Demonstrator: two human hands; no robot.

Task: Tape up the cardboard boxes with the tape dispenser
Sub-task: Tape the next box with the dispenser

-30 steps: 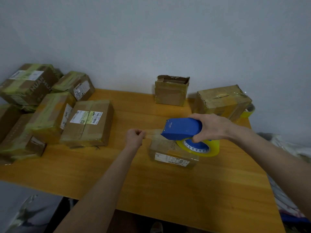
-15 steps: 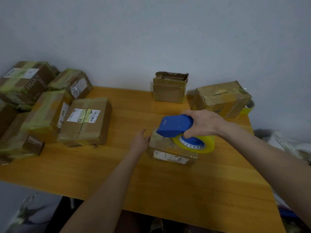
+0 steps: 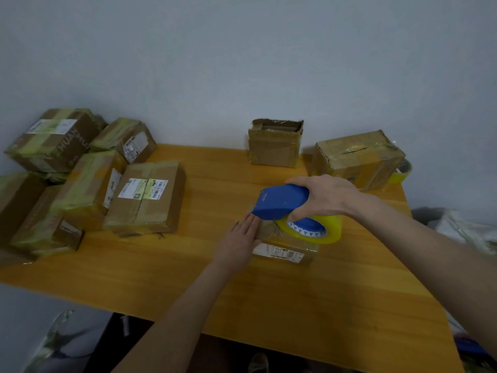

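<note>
A small flat cardboard box (image 3: 285, 247) with a white label on its near side lies mid-table. My left hand (image 3: 240, 239) lies flat with straight fingers on the box's left end. My right hand (image 3: 321, 196) grips a blue tape dispenser (image 3: 281, 201) carrying a yellow tape roll (image 3: 313, 230), held over the box's top. The dispenser's front edge sits just above my left fingertips. Much of the box's top is hidden by the dispenser and roll.
The wooden table (image 3: 309, 305) stands against a grey wall. Several taped boxes (image 3: 88, 181) are piled at the left. An open-topped box (image 3: 274, 145) and a taped box (image 3: 357, 158) stand at the back; a second tape roll (image 3: 402, 172) peeks out behind the latter.
My left hand went from a raised fist pulling tape to lying flat on the box's left end. The dispenser came down and left onto the box's top.
</note>
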